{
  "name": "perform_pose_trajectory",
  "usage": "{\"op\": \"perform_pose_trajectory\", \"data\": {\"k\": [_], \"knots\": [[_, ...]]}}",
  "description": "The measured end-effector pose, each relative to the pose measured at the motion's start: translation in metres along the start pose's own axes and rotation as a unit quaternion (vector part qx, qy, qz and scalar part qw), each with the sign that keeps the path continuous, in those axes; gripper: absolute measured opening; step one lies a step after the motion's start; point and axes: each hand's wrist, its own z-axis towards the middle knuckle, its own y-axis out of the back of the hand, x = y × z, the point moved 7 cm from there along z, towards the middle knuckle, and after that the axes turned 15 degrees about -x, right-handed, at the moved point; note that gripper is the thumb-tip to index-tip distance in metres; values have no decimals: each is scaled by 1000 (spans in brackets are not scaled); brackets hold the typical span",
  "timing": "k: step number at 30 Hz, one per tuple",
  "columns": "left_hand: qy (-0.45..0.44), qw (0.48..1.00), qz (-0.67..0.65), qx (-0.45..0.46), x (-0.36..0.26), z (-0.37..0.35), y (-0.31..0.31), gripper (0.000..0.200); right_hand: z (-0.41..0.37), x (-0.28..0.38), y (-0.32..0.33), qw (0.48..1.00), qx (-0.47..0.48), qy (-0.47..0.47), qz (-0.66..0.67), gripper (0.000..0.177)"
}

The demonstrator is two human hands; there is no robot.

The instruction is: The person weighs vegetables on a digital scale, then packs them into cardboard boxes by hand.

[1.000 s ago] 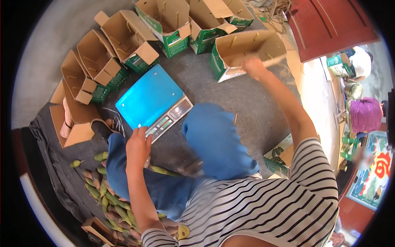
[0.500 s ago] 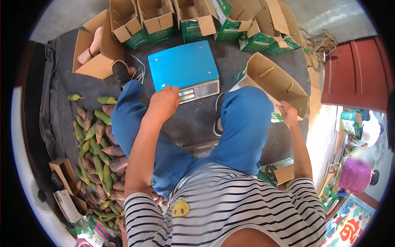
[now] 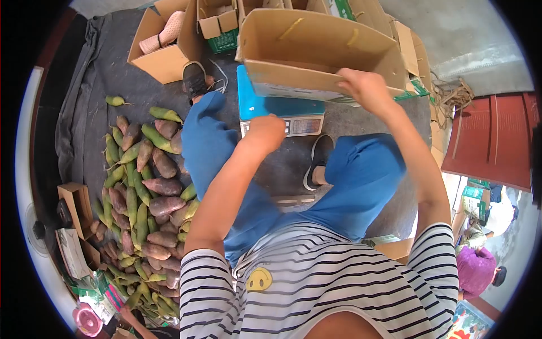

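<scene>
My right hand [image 3: 370, 90] grips the near rim of an open cardboard box [image 3: 316, 59] with yellow cord handles. Tilted, the box hangs over the back part of a blue-topped weighing scale [image 3: 282, 105] on the floor and hides much of its plate. At the front of the scale, by its display panel, is my left hand [image 3: 265, 134], its fingers curled; what they hold, if anything, is hidden.
Green radishes [image 3: 131, 206] and reddish-brown roots [image 3: 164, 186] lie piled on the left. More cardboard boxes [image 3: 217, 25] line the back; one open box [image 3: 166, 62] holds a pink roll [image 3: 164, 34]. Another person's arm [image 3: 135, 323] shows at lower left. People [image 3: 477, 268] are at far right.
My right hand has brought the cardboard box from the right up and leftward over the scale. My left hand stays by the scale's panel, fingers now more curled. The view has shifted.
</scene>
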Motion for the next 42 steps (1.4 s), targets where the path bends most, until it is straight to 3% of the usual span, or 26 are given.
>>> {"op": "perform_pose_trajectory", "data": {"k": [5, 10, 14, 16, 18, 21, 23, 24, 26, 28, 29, 31, 34, 37, 39, 41, 42], "knots": [[8, 1000, -17, -6, 0, -11, 10, 25, 11, 17, -92, 997, 25, 32, 62, 17], [-8, 998, -35, -43, 0, -11, 12, 24, 16, 26, -98, 991, 67, 26, 116, 15], [-2, 993, -71, -92, -1, -10, 16, 24, 19, 25, -102, 991, 101, 26, 84, 17], [-26, 980, -112, -160, -6, -17, 41, 26, 18, 22, -107, 990, 112, 18, 82, 19], [-37, 943, -160, -288, -9, -32, 89, 29, 22, 33, -102, 990, 123, 29, 69, 24], [-16, 790, -186, -583, 7, -97, 155, 27, 28, 46, -97, 991, 94, 66, 67, 32], [47, 728, -167, -664, 38, -145, 150, 28, 30, 54, -93, 992, 87, 67, 60, 37], [109, 717, -156, -671, 60, -168, 133, 28, 30, 56, -92, 993, 85, 65, 56, 38], [273, 670, -261, -639, 111, -211, 73, 25, 29, 58, -95, 994, 81, 62, 50, 41], [382, 740, -185, -521, 146, -259, 2, 24, 26, 56, -101, 993, 97, 54, 42, 41], [433, 722, -221, -492, 160, -290, -45, 26, 24, 56, -103, 992, 112, 45, 41, 40], [518, 740, -163, -396, 175, -350, -124, 31, 26, 51, -108, 990, 133, 37, 20, 39], [611, 695, -135, -354, 184, -427, -185, 33, 21, 41, -118, 987, 153, 48, 0, 35], [717, 591, 9, -370, 196, -503, -205, 43, 27, 44, -113, 985, 163, 46, 26, 31], [711, 529, 138, -441, 200, -545, -187, 46, 29, 41, -116, 982, 175, 51, 43, 32], [795, 415, 153, -415, 202, -575, -158, 50, 28, 42, -113, 981, 167, 77, 62, 33], [783, 416, 203, -415, 215, -604, -166, 52, 28, 41, -112, 981, 170, 78, 59, 32]]}}
